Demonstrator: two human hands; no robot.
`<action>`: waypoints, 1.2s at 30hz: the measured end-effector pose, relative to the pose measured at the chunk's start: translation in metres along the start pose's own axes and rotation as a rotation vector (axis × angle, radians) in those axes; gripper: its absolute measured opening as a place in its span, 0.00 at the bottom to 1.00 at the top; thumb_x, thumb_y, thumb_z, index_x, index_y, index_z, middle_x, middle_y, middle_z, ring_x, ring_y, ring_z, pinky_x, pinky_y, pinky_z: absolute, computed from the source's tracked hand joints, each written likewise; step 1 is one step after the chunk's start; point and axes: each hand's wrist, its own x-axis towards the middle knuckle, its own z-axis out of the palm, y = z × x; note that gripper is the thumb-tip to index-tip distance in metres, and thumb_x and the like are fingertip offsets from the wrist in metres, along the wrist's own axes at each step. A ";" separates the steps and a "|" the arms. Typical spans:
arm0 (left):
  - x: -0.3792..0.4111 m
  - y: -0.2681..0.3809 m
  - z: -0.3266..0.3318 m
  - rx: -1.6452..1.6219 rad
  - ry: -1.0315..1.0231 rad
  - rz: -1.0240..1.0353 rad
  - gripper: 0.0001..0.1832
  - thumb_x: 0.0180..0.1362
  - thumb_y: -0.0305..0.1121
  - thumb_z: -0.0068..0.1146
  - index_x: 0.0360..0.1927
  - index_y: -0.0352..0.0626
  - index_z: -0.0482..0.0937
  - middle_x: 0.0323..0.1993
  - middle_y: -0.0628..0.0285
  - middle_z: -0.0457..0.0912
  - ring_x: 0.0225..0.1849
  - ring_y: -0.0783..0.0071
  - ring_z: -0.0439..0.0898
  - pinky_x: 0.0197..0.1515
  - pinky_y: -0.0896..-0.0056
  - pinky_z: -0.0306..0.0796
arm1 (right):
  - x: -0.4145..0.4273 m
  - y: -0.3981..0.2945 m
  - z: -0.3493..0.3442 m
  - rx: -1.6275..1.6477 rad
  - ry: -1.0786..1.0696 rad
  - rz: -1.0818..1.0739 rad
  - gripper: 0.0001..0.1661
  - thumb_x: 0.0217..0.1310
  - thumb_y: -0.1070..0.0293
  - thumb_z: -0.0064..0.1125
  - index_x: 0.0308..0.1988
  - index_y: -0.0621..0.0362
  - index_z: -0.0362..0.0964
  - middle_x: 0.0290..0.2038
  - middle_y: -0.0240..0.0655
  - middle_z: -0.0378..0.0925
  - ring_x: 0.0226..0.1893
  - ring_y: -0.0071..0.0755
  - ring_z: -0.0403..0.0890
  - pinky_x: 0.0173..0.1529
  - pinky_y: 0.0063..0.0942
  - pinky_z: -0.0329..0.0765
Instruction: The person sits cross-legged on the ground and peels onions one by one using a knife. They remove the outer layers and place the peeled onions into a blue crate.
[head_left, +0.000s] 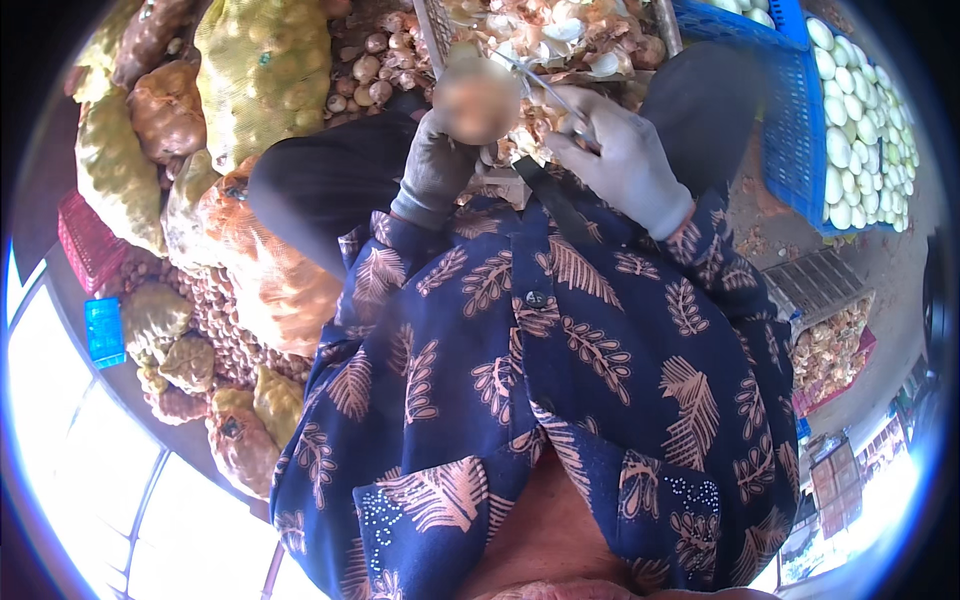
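Observation:
My left hand (435, 169), in a grey knit glove, holds up a round onion (478, 101); the onion's surface is blurred. Close by on the right, my right hand (619, 154), also gloved, grips a knife (546, 86). Its thin blade slants up and left toward the onion's top, and I cannot tell whether it touches. Beyond both hands, a crate (433, 37) holds loose onion skins (577, 34). A dark strap (555, 195) lies below the right hand.
Mesh sacks of onions (262, 82) crowd the left side, with loose onions (367, 71) on the ground nearby. Peeled onions (862, 142) fill a blue crate (787, 142) at right. Farther back are a grey crate (810, 281) and a heap of skins (829, 356).

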 end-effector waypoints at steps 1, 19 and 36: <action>-0.001 -0.001 0.005 -0.010 -0.031 -0.007 0.35 0.60 0.56 0.56 0.57 0.34 0.72 0.41 0.49 0.83 0.26 0.64 0.82 0.23 0.72 0.74 | 0.007 0.002 0.006 -0.003 0.141 -0.148 0.20 0.61 0.61 0.65 0.51 0.58 0.75 0.31 0.44 0.81 0.35 0.41 0.85 0.40 0.34 0.80; -0.006 0.006 0.018 -0.150 -0.390 -0.138 0.45 0.54 0.54 0.64 0.64 0.26 0.64 0.48 0.36 0.78 0.35 0.53 0.85 0.35 0.64 0.82 | 0.032 0.008 -0.013 0.504 -0.267 0.300 0.22 0.63 0.58 0.66 0.50 0.61 0.78 0.28 0.27 0.78 0.26 0.15 0.75 0.33 0.17 0.74; -0.004 0.018 0.036 -0.472 -0.101 -0.200 0.33 0.64 0.58 0.54 0.59 0.39 0.73 0.50 0.48 0.82 0.46 0.59 0.81 0.36 0.70 0.76 | 0.090 0.075 -0.042 -0.399 0.178 -0.189 0.14 0.64 0.62 0.65 0.39 0.62 0.75 0.23 0.33 0.78 0.21 0.25 0.77 0.26 0.29 0.75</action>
